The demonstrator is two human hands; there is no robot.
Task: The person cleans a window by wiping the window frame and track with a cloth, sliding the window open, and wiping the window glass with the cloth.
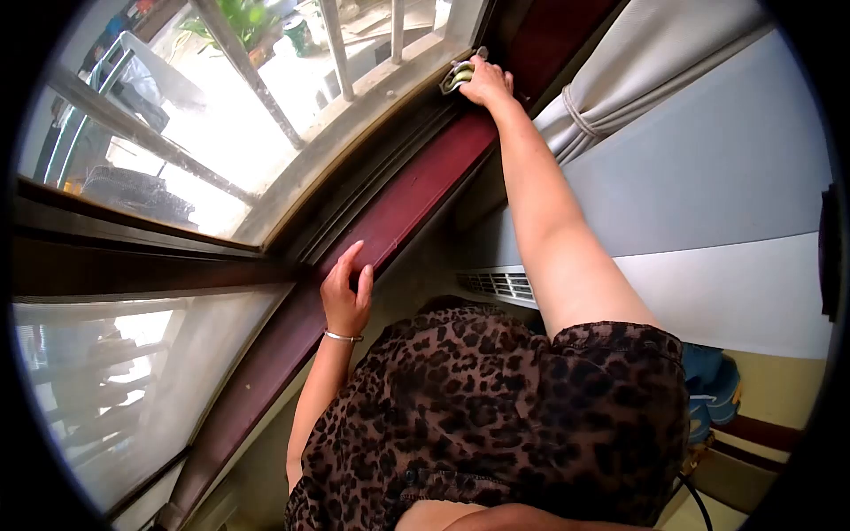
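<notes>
My right hand is stretched far out to the end of the window track. It grips a small greenish cleaning pad and presses it into the track's corner beside the dark red frame. My left hand, with a thin bracelet on the wrist, rests flat on the dark red window sill, fingers slightly apart and holding nothing. A leopard-print garment fills the lower middle of the view.
Metal window bars cross the open window, with plants and objects outside. A sliding glass pane sits lower left. A tied grey curtain hangs right of the frame. A white appliance with a vent grille stands below, with blue footwear nearby.
</notes>
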